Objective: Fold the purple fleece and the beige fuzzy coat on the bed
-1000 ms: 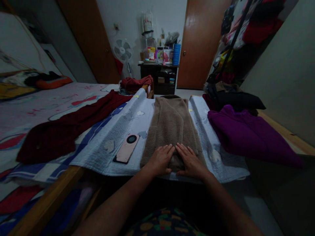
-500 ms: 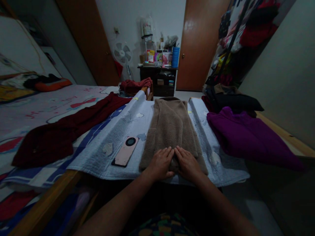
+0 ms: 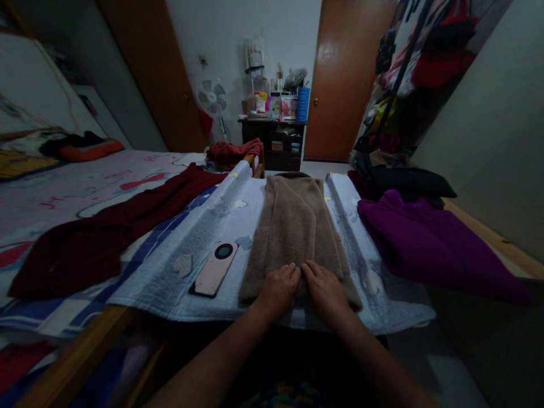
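A brown fleece coat (image 3: pixel 291 226) lies folded into a long narrow shape on a pale blue quilted cloth (image 3: pixel 165 283), its dark collar at the far end. At the near edge of the coat, my left hand (image 3: pixel 280 290) has its fingers bent over the fabric. My right hand (image 3: pixel 323 289) mirrors it just beside, fingers likewise curled on the hem. The two hands almost meet at the index fingers. Both thumbs are hidden at or beneath the edge. Left of the coat rests a pink phone (image 3: pixel 213 271), back side up, with a round black camera.
Purple folded clothing (image 3: pixel 429 243) lies to the right, with dark folded clothes (image 3: pixel 403 173) behind it. A dark red garment (image 3: pixel 106 232) stretches along the bed (image 3: pixel 102 173) on the left. A wooden rail (image 3: pixel 80 354) runs at the near left. A fan (image 3: pixel 213 97) stands far back.
My hands have gone from lying flatter on the coat to curling at its near edge, and the thumbs have slipped out of sight. The view has tilted slightly up.
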### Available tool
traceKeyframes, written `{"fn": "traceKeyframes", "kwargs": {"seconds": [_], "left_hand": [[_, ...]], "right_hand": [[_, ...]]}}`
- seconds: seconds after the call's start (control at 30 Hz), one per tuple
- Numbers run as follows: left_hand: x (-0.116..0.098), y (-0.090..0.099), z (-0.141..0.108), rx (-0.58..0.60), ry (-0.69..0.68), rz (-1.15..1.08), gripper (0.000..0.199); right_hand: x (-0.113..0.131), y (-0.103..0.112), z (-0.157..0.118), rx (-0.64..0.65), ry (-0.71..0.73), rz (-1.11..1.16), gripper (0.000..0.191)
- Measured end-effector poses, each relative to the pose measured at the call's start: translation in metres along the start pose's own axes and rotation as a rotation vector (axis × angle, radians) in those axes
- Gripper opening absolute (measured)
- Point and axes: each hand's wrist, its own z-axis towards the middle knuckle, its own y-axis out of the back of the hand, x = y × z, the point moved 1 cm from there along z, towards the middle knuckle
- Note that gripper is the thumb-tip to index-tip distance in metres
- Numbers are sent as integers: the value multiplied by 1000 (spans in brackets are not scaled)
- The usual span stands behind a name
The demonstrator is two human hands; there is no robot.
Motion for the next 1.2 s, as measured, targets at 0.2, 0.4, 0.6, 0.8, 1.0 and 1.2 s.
{"fn": "traceKeyframes", "kwargs": {"seconds": [0.2, 0.4, 0.6, 0.8, 1.0, 1.2], "left_hand": [[2, -4, -2, -6, -4, -10, 49], [17, -11, -11, -1, -12, -124, 73], [32, -17, -24, 24, -34, -195, 83], [22, -5, -13, 14, 26, -100, 54], [22, 14, -5, 102, 78, -94, 39], [18, 26, 1, 132, 119, -104, 35]], "right_hand": [[-11, -23, -26, -157, -116, -91, 53], [-23, -1, -20, -38, -94, -82, 25], [-6, -10, -21, -149, -71, -76, 41], [-13, -37, -25, -259, 10, -68, 59], [-22, -32, -12, -241, 117, -1, 60], [-21, -28, -6, -187, 207, 2, 60]]}}
